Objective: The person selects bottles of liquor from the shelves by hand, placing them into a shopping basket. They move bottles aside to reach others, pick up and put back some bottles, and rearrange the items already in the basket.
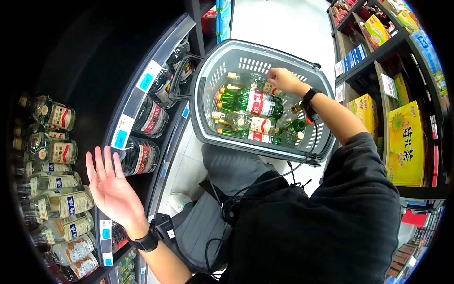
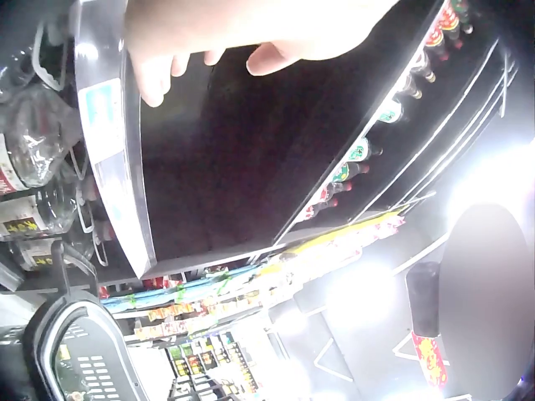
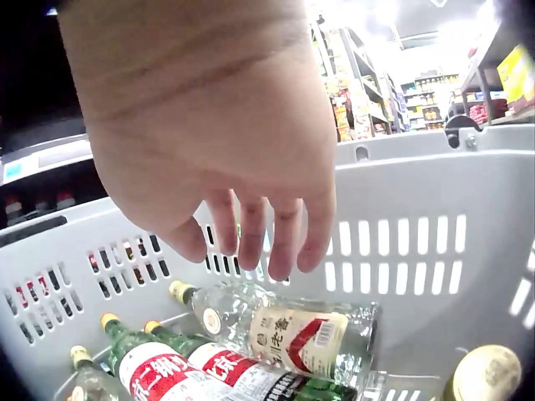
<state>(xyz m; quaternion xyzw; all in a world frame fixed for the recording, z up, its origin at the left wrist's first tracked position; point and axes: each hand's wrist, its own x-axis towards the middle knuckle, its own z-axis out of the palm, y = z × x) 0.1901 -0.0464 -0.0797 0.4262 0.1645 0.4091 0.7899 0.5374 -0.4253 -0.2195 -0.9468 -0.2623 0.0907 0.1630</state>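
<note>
A grey shopping basket (image 1: 200,94) holds several glass bottles lying on their sides. My right hand (image 1: 285,80) hangs over its far part with bent, loose fingers and nothing in them. Just below those fingertips lies a clear bottle (image 3: 292,334) with a cream and red label. Beside it are green bottles (image 1: 257,103) with red and white labels; others stand at the basket's right end. My left hand (image 1: 113,191) is empty, palm up with fingers spread straight, by the shelf's front rail. In the left wrist view, that hand (image 2: 251,29) shows against a dark shelf area.
Clear bottles (image 1: 64,201) line the left shelf, and big dark-looking jugs (image 1: 151,118) stand on the tier below. Price tags (image 1: 124,131) edge the rail. Yellow boxes (image 1: 405,144) fill the right shelves. A cable (image 1: 302,165) runs from the right wrist across the basket's edge.
</note>
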